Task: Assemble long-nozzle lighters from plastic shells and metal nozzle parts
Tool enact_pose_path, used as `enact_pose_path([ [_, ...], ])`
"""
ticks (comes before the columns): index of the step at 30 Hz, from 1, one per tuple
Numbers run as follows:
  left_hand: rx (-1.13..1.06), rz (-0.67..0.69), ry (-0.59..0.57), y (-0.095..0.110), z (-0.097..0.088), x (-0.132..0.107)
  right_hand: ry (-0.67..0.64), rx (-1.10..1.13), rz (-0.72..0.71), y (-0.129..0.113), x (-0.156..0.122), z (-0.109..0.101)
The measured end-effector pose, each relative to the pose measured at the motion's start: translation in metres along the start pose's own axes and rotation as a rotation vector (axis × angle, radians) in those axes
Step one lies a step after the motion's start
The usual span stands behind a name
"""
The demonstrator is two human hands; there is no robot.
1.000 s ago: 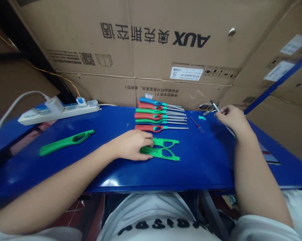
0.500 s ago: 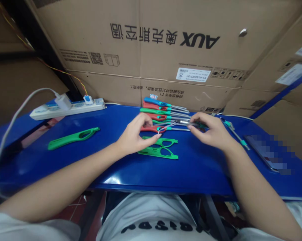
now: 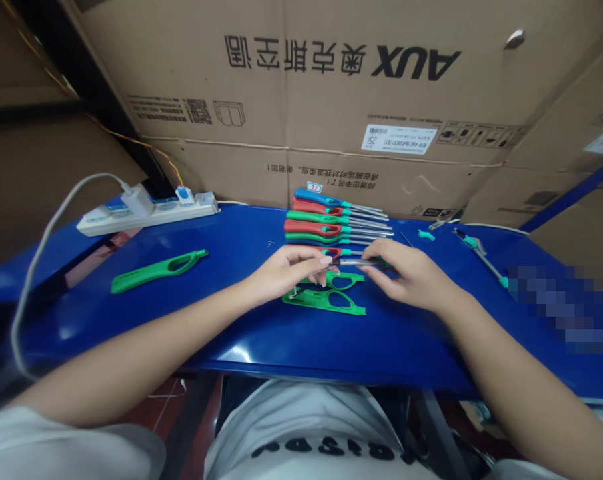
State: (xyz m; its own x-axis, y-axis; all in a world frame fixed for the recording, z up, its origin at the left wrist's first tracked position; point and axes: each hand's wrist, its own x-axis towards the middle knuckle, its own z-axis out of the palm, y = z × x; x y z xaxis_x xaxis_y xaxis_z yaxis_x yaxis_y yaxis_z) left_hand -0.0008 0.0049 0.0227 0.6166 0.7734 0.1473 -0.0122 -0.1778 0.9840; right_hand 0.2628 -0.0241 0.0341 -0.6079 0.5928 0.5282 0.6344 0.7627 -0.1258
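Note:
A slim metal lighter tube (image 3: 355,263) lies level between my hands. My right hand (image 3: 409,270) is closed around its right part, where a dark section is mostly hidden by the fingers. My left hand (image 3: 299,267) pinches the tube's left end. Beneath my left hand dangles a small pale piece (image 3: 294,292), too small to make out. Two green lighter shell halves (image 3: 326,303) lie on the table just below my hands, partly covered by the left fingers. Behind them is a row of long-necked lighters (image 3: 314,228) with red, green and blue handles.
Another green lighter shell (image 3: 159,270) lies at left on the blue table (image 3: 221,333). A white power strip (image 3: 151,217) with plugs stands behind it. At right are a lighter tube assembly (image 3: 481,253) and a small turquoise part (image 3: 425,235). Cardboard (image 3: 326,140) walls the back.
My hands have come lower and nearer the front. My left fingers, earlier apart with thin wires stretched beside them, now pinch the tube's end. The view has shifted slightly.

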Motion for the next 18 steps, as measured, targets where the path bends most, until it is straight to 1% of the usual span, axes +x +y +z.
enact_pose_path([
  [5,-0.031,0.064,0.087,-0.001,0.001,0.0,0.007,-0.069,-0.01,-0.001,0.001,-0.005],
  [8,-0.009,0.095,0.146,-0.003,0.001,0.001,0.01,-0.088,-0.011,0.0,0.001,-0.005],
  [15,0.075,0.175,0.223,-0.009,0.004,-0.002,-0.01,-0.099,-0.004,-0.002,0.001,0.002],
  [18,0.14,0.218,0.248,-0.01,0.007,-0.004,0.014,-0.085,-0.001,-0.004,0.001,0.006],
])
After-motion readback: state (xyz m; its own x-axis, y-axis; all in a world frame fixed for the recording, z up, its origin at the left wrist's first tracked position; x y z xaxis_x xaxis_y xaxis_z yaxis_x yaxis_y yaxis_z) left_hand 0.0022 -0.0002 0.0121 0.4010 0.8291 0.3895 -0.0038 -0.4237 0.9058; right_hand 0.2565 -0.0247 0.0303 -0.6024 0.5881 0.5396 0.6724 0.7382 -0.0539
